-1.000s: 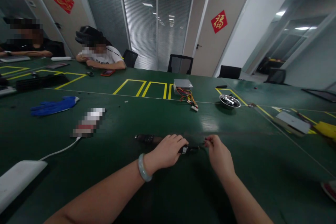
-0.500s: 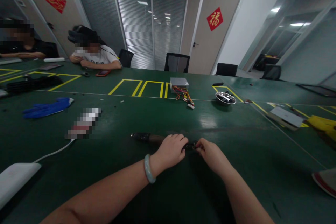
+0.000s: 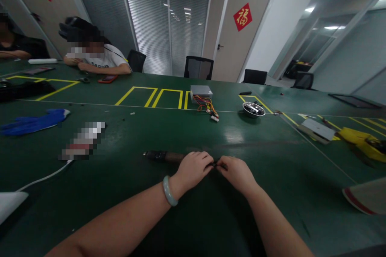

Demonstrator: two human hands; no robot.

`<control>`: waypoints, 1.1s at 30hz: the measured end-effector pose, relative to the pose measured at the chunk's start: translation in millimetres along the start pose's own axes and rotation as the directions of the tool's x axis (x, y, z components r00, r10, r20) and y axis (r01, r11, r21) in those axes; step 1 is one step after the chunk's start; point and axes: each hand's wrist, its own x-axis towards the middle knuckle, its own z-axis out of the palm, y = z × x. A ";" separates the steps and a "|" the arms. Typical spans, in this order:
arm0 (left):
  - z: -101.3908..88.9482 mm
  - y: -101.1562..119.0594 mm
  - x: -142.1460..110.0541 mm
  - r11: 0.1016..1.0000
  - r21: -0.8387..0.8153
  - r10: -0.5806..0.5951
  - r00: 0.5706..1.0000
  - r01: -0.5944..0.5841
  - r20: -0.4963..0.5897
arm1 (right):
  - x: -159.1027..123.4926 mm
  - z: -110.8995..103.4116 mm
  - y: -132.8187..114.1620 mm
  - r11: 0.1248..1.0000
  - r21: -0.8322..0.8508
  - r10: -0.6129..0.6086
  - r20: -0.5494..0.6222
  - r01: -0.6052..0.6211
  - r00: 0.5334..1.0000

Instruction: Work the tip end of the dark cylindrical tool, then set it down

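A dark, long cylindrical tool (image 3: 163, 156) lies on the green table (image 3: 193, 209) in front of me. My left hand (image 3: 193, 168), with a pale bangle on the wrist, is closed over its right end. My right hand (image 3: 237, 172) sits right against it, fingers pinched on a small dark part at the tool's tip. The fingertips of both hands meet and hide that part.
A power supply box with coloured wires (image 3: 203, 98) and a metal bowl (image 3: 253, 109) stand farther back. A blue glove (image 3: 33, 122) and a white cable (image 3: 42, 176) lie at left. Yellow items (image 3: 362, 138) are at right. Two people sit at the far left.
My right hand has moved left until it meets my left hand at the tool's tip. The view has shifted, so everything on the table sits further left.
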 end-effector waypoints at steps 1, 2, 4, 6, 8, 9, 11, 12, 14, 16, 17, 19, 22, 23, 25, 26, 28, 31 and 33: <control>0.5 -0.3 0.4 1.000 0.003 0.000 1.000 0.000 -0.002 | -0.3 0.0 -0.2 1.000 0.006 -0.010 -0.006 0.010 1.000; 1.1 -0.5 0.8 1.000 0.007 -0.001 1.000 0.001 -0.001 | -0.5 0.2 -0.2 1.000 0.011 -0.020 -0.013 0.020 1.000; 2.1 -1.1 1.7 1.000 0.016 -0.001 1.000 0.001 0.008 | -0.6 1.0 -0.1 0.999 0.020 -0.029 -0.027 0.030 0.999; 2.5 -1.5 2.1 1.000 0.022 -0.002 1.000 0.002 0.013 | -0.2 2.0 0.2 0.999 0.025 -0.035 -0.036 0.035 0.999; 2.4 -1.8 2.0 1.000 0.022 -0.005 1.000 0.005 0.014 | 0.5 2.6 0.5 0.999 0.025 -0.033 -0.034 0.034 0.999; 2.2 -1.8 1.8 1.000 0.022 -0.007 1.000 0.007 0.013 | 0.9 2.6 0.6 0.999 0.025 -0.031 -0.030 0.031 0.999; 1.9 -1.8 1.4 1.000 0.020 -0.010 1.000 0.010 0.011 | 1.4 2.1 0.9 0.999 0.024 -0.029 -0.019 0.029 0.999; 1.8 -1.8 1.2 1.000 0.018 -0.012 1.000 0.011 0.010 | 1.6 1.7 1.1 0.999 0.026 -0.031 -0.017 0.032 0.999; 2.2 -2.1 1.1 1.000 0.016 -0.015 1.000 0.015 0.006 | 1.5 1.0 1.7 0.998 0.035 -0.044 -0.020 0.044 0.999; 2.9 -2.6 1.1 1.000 0.013 -0.016 1.000 0.016 0.002 | 1.1 0.8 2.6 0.998 0.040 -0.055 -0.027 0.056 0.998; 3.3 -2.8 1.2 1.000 0.011 -0.015 1.000 0.015 0.000 | 0.9 0.9 3.1 0.997 0.040 -0.058 -0.031 0.059 0.998; 3.6 -3.3 1.3 1.000 0.010 -0.013 1.000 0.013 -0.005 | 0.5 1.2 3.8 0.997 0.037 -0.061 -0.033 0.062 0.998; 3.3 -3.8 1.1 1.000 0.012 -0.008 1.000 0.009 -0.006 | 0.3 1.6 4.4 0.997 0.041 -0.063 -0.032 0.065 0.997; 3.1 -3.9 1.0 1.000 0.013 -0.006 1.000 0.006 -0.005 | 0.2 1.6 4.5 0.997 0.045 -0.065 -0.033 0.066 0.997; 2.9 -4.2 0.8 1.000 0.011 0.000 1.000 0.000 -0.007 | 0.0 1.5 4.7 0.996 0.052 -0.067 -0.031 0.069 0.997; 2.9 -4.4 0.8 1.000 0.009 0.004 1.000 -0.003 -0.009 | -0.1 1.3 4.8 0.996 0.054 -0.068 -0.030 0.070 0.997; 3.4 -4.9 0.8 1.000 0.007 0.007 1.000 -0.007 -0.013 | -0.2 1.2 5.0 0.996 0.053 -0.068 -0.029 0.070 0.997; 4.7 -5.6 1.1 1.000 0.016 0.006 1.000 -0.006 -0.011 | -0.1 1.8 5.8 0.996 0.051 -0.077 -0.030 0.078 0.997; 5.6 -5.9 1.3 1.000 0.024 0.005 1.000 -0.005 -0.008 | 0.4 3.0 6.5 0.996 0.046 -0.080 -0.037 0.081 0.996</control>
